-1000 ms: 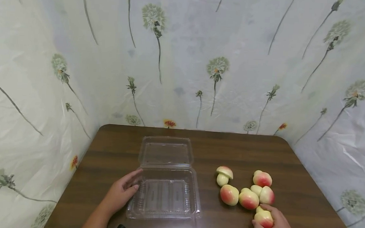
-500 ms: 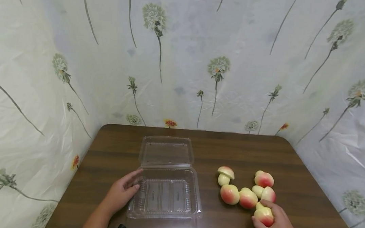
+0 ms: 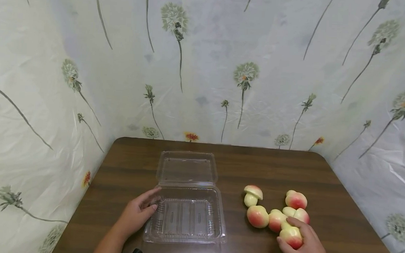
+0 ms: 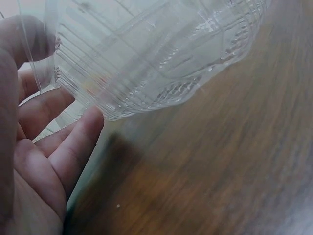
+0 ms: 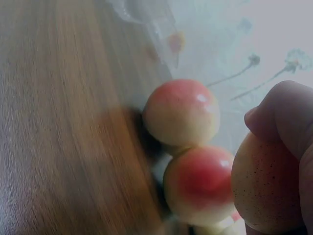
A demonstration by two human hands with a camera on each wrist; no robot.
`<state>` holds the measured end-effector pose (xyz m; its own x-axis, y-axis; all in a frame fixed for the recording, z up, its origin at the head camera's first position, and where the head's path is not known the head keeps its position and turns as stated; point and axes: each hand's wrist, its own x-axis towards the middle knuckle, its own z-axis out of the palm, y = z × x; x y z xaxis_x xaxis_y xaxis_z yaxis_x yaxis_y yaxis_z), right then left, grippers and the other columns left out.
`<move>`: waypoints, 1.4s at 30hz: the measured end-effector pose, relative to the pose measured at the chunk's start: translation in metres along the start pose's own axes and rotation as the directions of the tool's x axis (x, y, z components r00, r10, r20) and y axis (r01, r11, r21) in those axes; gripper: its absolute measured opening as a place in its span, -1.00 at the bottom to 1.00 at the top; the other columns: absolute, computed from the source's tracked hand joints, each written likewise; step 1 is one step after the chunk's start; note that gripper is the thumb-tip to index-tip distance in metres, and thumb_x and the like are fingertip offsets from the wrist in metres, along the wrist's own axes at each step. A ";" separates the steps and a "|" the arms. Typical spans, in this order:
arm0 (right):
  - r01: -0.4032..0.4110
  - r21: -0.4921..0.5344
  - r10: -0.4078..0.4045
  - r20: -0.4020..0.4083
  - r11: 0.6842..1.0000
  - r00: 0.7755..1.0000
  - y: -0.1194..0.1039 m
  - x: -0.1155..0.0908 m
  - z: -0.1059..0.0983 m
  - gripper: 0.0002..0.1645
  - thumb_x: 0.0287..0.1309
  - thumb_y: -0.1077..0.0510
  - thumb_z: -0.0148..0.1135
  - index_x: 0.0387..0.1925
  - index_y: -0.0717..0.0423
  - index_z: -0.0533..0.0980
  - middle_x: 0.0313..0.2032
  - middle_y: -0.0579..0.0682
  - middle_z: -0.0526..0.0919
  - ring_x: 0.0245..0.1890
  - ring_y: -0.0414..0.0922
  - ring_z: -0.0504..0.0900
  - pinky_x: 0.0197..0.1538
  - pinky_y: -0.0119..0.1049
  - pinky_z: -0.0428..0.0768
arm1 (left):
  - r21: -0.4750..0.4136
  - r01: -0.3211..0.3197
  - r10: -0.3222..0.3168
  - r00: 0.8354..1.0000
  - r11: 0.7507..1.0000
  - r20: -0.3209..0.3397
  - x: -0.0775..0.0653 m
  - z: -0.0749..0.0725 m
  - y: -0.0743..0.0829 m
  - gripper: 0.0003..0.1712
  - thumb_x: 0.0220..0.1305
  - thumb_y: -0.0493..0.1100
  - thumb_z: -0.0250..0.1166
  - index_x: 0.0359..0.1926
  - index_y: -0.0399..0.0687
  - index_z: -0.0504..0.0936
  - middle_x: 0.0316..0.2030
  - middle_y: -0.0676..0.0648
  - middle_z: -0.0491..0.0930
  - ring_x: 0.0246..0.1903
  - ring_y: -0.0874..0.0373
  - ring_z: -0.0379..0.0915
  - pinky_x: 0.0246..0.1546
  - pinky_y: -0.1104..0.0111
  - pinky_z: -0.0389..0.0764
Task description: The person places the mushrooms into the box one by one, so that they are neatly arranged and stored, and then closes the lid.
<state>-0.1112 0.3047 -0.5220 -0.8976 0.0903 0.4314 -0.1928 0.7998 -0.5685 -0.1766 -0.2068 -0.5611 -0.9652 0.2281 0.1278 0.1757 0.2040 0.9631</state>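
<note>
In the head view, my left hand [image 3: 134, 217] holds the left edge of a clear plastic clamshell container [image 3: 220, 221], whose lid lies folded back. The left wrist view shows thumb and fingers at the wall of this container [image 4: 161, 58]. My right hand [image 3: 307, 246] grips a yellow-and-red toy mushroom [image 3: 290, 236], thumb on the near side. Its speckled cap [image 5: 266, 191] shows in the right wrist view. Beside it lie another toy mushroom [image 3: 275, 220], one partly behind my fingers [image 3: 303, 216], and one further left [image 3: 257, 216].
An upright-looking toy mushroom [image 3: 253, 195] lies at the group's back left, another [image 3: 296, 200] at its back right. All rest on a dark brown wooden table [image 3: 255, 166]. A flower-patterned sheet [image 3: 205, 66] hangs behind and along the sides.
My right hand has shifted slightly left and away from me with the toy mushroom, closer to the others. My left hand stays at the container. The head view has turned slightly left.
</note>
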 end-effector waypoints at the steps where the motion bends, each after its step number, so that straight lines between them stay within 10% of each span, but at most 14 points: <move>1: 0.003 0.009 -0.003 0.001 1.000 1.000 -0.002 0.001 0.000 -0.22 -0.25 0.21 0.73 0.13 0.10 0.62 0.01 0.13 0.66 0.03 -0.81 0.18 0.02 -0.87 0.11 | -0.001 0.004 -0.004 1.000 1.000 -0.001 0.000 0.000 0.000 -0.39 0.49 -0.28 0.26 0.50 0.02 0.43 0.48 -0.15 0.41 0.41 -0.12 0.43 0.20 0.53 0.49; 24: 0.136 0.161 -0.136 -0.008 0.978 0.991 -0.030 0.005 0.016 -0.20 -0.29 0.37 0.69 0.13 0.16 0.62 0.13 -0.52 0.56 0.22 -0.75 0.30 0.19 -0.81 0.16 | 0.013 -0.014 0.014 1.000 1.000 0.008 0.001 0.000 0.000 -0.39 0.51 -0.29 0.23 0.52 0.00 0.41 0.49 -0.20 0.39 0.40 -0.18 0.43 0.21 0.52 0.49; 35: 0.222 0.223 -0.228 -0.001 0.949 0.974 -0.045 0.007 0.037 -0.19 -0.35 0.40 0.69 0.10 0.15 0.62 0.14 -0.10 0.67 0.28 -0.62 0.34 0.28 -0.74 0.19 | 0.000 -0.014 0.014 1.000 1.000 0.015 0.001 -0.001 -0.001 -0.39 0.52 -0.28 0.22 0.53 -0.01 0.39 0.53 -0.18 0.32 0.42 -0.19 0.40 0.22 0.48 0.50; 42: 0.275 0.264 -0.281 -0.014 0.925 0.960 -0.054 0.012 0.049 -0.16 -0.37 0.41 0.68 0.12 0.10 0.62 0.19 -0.30 0.61 0.25 -0.58 0.42 0.27 -0.71 0.26 | 0.010 -0.003 0.003 1.000 1.000 -0.004 0.001 0.000 -0.002 -0.38 0.50 -0.29 0.24 0.51 0.05 0.42 0.49 -0.17 0.38 0.40 -0.17 0.44 0.19 0.50 0.51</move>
<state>-0.1310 0.2338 -0.5205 -0.8015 -0.1299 0.5837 -0.5294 0.6079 -0.5917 -0.1776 -0.2065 -0.5628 -0.9655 0.2249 0.1315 0.1804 0.2129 0.9603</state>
